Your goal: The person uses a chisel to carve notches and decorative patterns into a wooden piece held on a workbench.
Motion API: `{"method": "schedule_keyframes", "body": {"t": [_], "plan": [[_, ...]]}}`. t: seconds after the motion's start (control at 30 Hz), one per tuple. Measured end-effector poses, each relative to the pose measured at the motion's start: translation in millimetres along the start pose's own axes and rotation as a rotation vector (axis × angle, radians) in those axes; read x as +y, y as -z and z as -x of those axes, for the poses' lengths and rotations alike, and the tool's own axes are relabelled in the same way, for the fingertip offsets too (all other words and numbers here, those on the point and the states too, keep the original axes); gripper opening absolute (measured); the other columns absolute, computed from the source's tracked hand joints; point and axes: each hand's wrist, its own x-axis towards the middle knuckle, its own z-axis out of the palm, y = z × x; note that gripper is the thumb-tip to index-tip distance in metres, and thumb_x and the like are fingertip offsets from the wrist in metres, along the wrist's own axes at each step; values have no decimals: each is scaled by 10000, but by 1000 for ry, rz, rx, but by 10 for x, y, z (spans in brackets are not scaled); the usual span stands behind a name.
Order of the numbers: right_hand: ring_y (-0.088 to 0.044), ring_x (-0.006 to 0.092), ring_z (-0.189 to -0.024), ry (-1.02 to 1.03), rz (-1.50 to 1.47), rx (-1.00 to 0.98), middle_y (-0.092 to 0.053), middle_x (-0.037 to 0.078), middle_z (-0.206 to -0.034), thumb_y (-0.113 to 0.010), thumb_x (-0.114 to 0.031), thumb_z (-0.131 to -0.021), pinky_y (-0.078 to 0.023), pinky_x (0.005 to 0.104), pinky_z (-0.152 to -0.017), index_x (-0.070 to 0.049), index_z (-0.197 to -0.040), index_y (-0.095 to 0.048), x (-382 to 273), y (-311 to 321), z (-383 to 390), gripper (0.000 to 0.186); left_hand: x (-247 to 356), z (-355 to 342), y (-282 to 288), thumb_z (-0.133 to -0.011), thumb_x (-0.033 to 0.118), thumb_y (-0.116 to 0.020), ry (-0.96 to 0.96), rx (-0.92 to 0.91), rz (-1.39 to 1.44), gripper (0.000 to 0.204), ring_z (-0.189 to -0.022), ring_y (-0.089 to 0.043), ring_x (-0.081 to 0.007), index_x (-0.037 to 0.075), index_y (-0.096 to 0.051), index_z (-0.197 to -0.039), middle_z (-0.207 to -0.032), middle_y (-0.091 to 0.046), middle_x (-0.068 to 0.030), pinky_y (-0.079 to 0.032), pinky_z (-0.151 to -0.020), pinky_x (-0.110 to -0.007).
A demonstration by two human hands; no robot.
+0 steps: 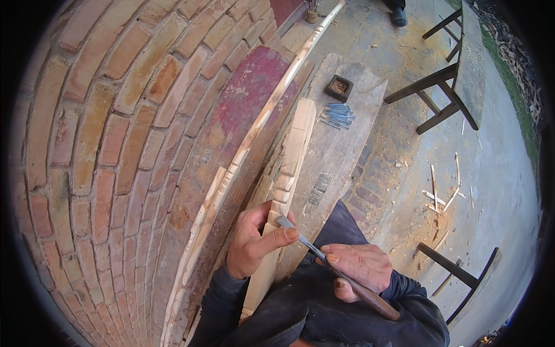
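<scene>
A long pale piece of wood (298,141) with several notches cut along it lies lengthwise in front of me, on or beside a worn plank bench (347,151). My left hand (251,243) is closed around its near part, fingers on the far side and thumb on top. In my right hand (361,266) is a chisel (315,250) with a narrow metal blade and a brown wooden handle. Its blade tip rests at a notch, right beside my left thumb. The handle slants down to the right across my dark clothing.
A small dark box (339,88) and a pile of nails (339,116) sit on the bench. Another long notched stick (254,132) leans along a red-stained board (254,75) by the brick wall (115,139). At right are a wooden bench (448,95), wood scraps (435,199) and a person's shoe (399,17).
</scene>
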Motion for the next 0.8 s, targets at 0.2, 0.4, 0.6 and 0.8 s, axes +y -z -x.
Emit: {"method": "schedule_keyframes", "body": {"t": [0.2, 0.4, 0.6, 0.8], "plan": [[-779, 382, -829, 66, 29, 18, -744, 248, -881, -639, -188, -977, -654, 461, -735, 112, -1186, -644, 79, -49, -23, 366, -12, 8, -2, -897, 282, -784, 16, 23, 19, 308, -783, -569, -94, 20, -667, -1009, -855, -645, -19, -452, -731, -262], [-780, 375, -823, 58, 51, 35, -744, 243, -866, -645, -191, -970, -654, 451, -725, 113, -1159, -657, 47, -36, -2, 358, -26, 23, -3, -894, 299, -809, 13, 12, 36, 353, -823, -573, -97, 25, -652, -1051, -900, -640, -15, -455, -747, -261], [-772, 384, -887, 5, 42, -7, -744, 225, -954, -691, -124, -923, -645, 462, -805, 119, -1159, -677, -15, 24, -10, 339, -38, 22, -18, -869, 336, -849, -39, -6, 32, 418, -855, -586, -101, 23, -646, -1058, -909, -638, -22, -468, -777, -263], [-772, 385, -880, -29, 20, -15, -747, 221, -973, -710, -86, -900, -647, 455, -808, 125, -1137, -692, -91, 79, -106, 318, -57, 10, -4, -863, 339, -856, -67, -1, 4, 418, -815, -592, -104, 19, -654, -1040, -877, -645, -20, -472, -760, -262]]}}
